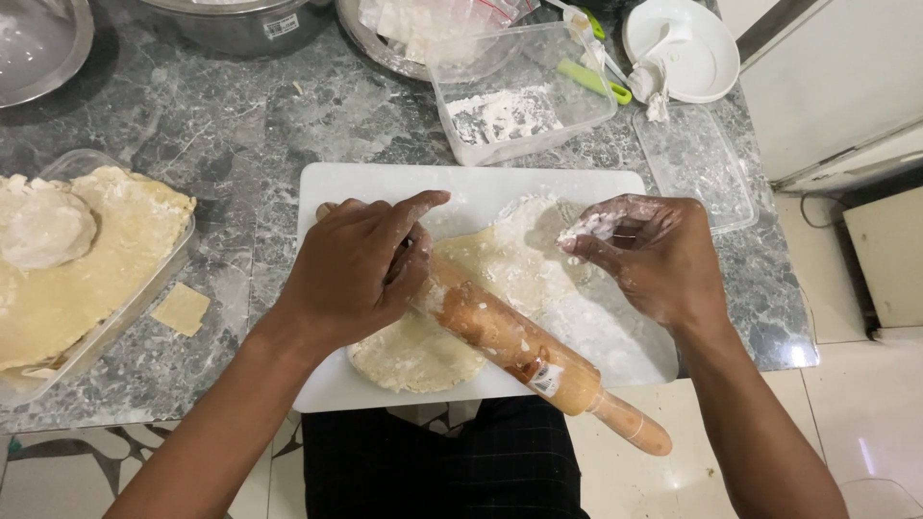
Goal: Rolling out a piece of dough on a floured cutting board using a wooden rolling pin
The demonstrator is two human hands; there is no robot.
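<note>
Dough [452,336] is lying rolled out flat on a white cutting board [332,187], near the middle of a grey marble counter [240,125]. 1 wooden rolling pin [510,341] is resting across the dough, slanting from far left to near right, its near handle sticking out past the board's near edge. Left hand [361,269] is pressing down on the far end of the pin, fingers curled over it, index finger pointing right. Right hand [654,255] is hovering just above the floured right part of the dough, fingers pinched together with white flour on the tips, not touching the pin. Loose flour is spreading over the right side of the board.

Far from the board, 1 clear plastic box [524,91] is sitting with flour [505,115] in it, and its clear lid [697,163] is lying flat to the right. 1 white round plate [697,48] is sitting at the far right. On the left, 1 clear tray [96,327] is holding flat dough sheets [87,279] and 1 dough ball [43,226]. 1 small square dough scrap [181,308] is lying on the counter just right of that tray. Metal bowls [240,24] are standing along the far edge.
</note>
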